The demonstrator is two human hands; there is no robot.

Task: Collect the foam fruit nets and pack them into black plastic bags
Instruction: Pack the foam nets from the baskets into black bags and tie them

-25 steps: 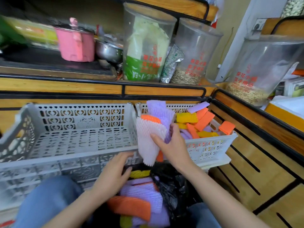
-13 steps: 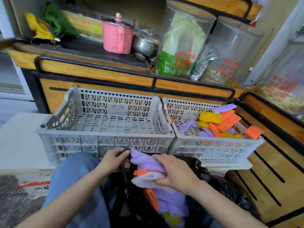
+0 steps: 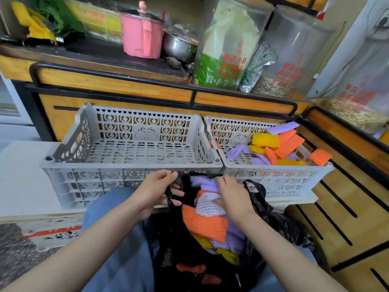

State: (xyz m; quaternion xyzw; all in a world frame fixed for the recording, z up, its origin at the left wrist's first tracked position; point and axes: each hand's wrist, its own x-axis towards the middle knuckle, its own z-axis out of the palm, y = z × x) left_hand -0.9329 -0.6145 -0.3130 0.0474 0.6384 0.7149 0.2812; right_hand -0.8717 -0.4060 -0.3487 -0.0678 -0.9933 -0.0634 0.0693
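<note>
Left grip (image 3: 155,192) pinches the bag (image 3: 280,226) by its handle, right grip (image 3: 233,199) closes on nets (image 3: 207,208) going into that well-filled bag, while the right crate (image 3: 273,182) holds loose nets (image 3: 288,144) yet to collect, so packing looks past halfway.

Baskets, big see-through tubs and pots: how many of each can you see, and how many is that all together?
Grey baskets: 2
Big clear tubs: 3
Pots (one pink, one steel): 2
Total: 7
</note>
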